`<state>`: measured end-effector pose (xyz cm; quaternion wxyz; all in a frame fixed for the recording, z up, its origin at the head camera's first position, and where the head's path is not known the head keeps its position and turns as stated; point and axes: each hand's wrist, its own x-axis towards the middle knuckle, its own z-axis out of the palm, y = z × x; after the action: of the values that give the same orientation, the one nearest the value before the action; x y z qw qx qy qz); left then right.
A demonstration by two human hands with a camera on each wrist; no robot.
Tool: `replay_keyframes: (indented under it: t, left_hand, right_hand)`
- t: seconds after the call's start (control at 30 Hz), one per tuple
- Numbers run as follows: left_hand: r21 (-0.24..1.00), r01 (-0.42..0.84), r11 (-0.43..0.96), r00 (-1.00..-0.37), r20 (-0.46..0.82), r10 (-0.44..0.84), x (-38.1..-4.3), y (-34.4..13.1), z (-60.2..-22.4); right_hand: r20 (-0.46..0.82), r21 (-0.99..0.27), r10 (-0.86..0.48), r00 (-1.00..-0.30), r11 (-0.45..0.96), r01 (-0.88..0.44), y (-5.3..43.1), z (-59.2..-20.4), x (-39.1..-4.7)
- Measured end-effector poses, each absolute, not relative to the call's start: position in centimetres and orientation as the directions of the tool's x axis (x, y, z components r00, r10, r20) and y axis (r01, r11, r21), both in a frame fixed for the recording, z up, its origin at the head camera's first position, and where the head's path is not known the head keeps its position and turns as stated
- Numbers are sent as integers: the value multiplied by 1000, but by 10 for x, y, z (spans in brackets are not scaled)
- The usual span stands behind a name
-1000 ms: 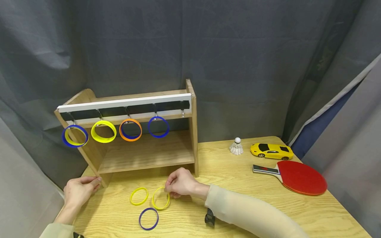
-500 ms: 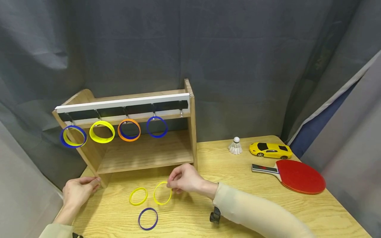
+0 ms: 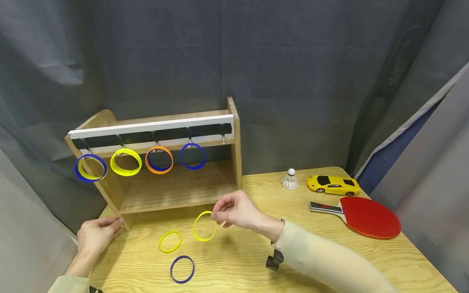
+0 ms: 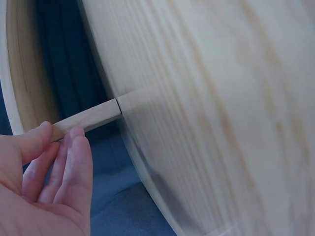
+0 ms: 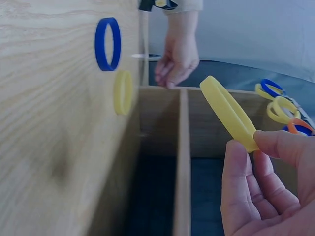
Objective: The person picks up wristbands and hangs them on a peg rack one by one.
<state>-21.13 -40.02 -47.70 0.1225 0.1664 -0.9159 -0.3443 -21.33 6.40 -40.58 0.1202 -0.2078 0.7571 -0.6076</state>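
My right hand pinches the edge of a yellow silicone wristband between thumb and fingertips, lifted off the table; it appears large in the right wrist view. At the left, my left hand pinches the lower front edge of the wooden shelf's side. A second yellow wristband and a dark blue wristband lie on the table. From hooks on the shelf's white rail hang blue with yellow bands, yellow bands, orange with blue bands and one blue band. The rightmost hook is bare.
To the right of the shelf stand a shuttlecock and a yellow toy car. A red table tennis paddle lies in front of them on the wooden table. Grey curtains hang behind.
My right hand has raised the yellow wristband from the table and carried it slightly right and toward the shelf. My left hand stays in the same place.
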Motion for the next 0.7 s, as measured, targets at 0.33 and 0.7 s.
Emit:
replay_keyframes:
  t: [0.33,0.7]
  left_hand:
    - [669,-216,711,-916,113,-385,-210,-400,-477]
    - [661,-206,722,-916,128,-379,-209,-399,-476]
  right_hand:
    - [137,-971,-421,-896,123,-206,86,-375,-210]
    - [281,-953,-338,-898,14,-303,93,-342,-213]
